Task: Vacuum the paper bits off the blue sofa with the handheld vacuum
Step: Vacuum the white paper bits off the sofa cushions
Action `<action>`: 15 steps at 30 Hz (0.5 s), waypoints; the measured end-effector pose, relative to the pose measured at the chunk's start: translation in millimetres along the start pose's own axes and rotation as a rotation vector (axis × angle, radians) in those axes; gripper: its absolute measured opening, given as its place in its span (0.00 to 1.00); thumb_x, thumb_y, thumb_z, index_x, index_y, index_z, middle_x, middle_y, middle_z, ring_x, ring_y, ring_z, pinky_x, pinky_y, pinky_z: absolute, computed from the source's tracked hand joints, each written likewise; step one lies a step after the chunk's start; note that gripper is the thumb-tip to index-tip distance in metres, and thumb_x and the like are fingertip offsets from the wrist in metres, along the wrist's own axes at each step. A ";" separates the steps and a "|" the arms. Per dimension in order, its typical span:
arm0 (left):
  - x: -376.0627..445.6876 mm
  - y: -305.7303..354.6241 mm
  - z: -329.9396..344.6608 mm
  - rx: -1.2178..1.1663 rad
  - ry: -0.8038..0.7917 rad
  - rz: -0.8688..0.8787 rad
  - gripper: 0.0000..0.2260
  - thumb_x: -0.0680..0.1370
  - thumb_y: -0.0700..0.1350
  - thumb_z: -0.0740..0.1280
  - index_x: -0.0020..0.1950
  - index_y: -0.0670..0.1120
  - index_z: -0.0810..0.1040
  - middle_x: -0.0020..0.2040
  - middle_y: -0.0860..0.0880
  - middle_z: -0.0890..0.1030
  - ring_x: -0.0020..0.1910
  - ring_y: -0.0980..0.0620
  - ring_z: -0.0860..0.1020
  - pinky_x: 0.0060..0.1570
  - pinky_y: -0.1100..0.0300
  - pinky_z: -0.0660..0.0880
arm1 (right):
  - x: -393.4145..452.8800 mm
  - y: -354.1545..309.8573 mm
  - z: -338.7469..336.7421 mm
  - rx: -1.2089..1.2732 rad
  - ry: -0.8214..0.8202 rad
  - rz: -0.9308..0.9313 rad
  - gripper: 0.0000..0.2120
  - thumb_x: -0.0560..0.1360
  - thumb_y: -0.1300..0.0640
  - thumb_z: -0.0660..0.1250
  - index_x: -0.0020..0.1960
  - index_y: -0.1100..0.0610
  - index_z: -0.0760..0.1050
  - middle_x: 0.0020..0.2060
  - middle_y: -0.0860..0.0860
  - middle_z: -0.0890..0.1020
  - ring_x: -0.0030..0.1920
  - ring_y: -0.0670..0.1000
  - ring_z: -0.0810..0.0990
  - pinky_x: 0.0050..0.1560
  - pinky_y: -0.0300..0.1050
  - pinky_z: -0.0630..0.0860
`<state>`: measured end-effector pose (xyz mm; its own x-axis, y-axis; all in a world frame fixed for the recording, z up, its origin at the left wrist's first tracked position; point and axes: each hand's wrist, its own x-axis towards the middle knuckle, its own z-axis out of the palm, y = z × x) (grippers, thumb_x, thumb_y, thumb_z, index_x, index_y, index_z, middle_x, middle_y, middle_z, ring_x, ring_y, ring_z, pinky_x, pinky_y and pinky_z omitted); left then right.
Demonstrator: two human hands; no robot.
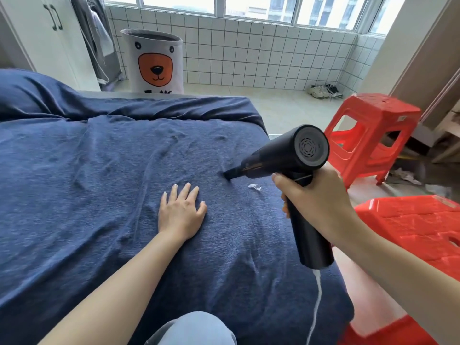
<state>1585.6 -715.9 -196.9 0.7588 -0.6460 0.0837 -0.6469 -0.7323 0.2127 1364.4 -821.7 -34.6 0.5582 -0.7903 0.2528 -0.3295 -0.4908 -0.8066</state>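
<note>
Bright daylight from blown-out windows (249, 6) at top, soft faint shadows, wide-angle bending at edges, slight overall softness

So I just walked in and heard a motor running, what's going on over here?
A person is vacuuming a blue sofa. The right hand grips the handle of a black handheld vacuum, its nozzle tip pressed against the fabric. The left hand rests flat on the cover beside the nozzle. One white paper bit lies on the sofa, just right of the nozzle, not yet picked up.
</note>
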 end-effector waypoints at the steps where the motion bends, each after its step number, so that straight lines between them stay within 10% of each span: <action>1: -0.6 -0.2 0.1 -0.001 -0.001 -0.003 0.26 0.80 0.60 0.49 0.77 0.55 0.57 0.79 0.53 0.55 0.78 0.49 0.49 0.76 0.48 0.44 | -2.2 0.5 -5.2 -0.010 0.010 0.007 0.14 0.72 0.51 0.74 0.31 0.56 0.77 0.24 0.53 0.82 0.25 0.51 0.83 0.41 0.56 0.83; 15: -4.6 -1.3 -2.8 -0.013 -0.018 -0.014 0.25 0.80 0.58 0.50 0.77 0.55 0.58 0.78 0.53 0.56 0.78 0.49 0.50 0.76 0.49 0.46 | -44.9 -7.2 -64.8 -0.129 0.083 0.041 0.15 0.72 0.53 0.74 0.33 0.61 0.78 0.27 0.56 0.83 0.21 0.47 0.80 0.31 0.43 0.76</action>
<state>1583.1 -711.3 -194.9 0.7660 -0.6397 0.0632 -0.6353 -0.7383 0.2265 1292.4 -806.5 -5.5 0.4794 -0.8356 0.2681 -0.4487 -0.4960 -0.7434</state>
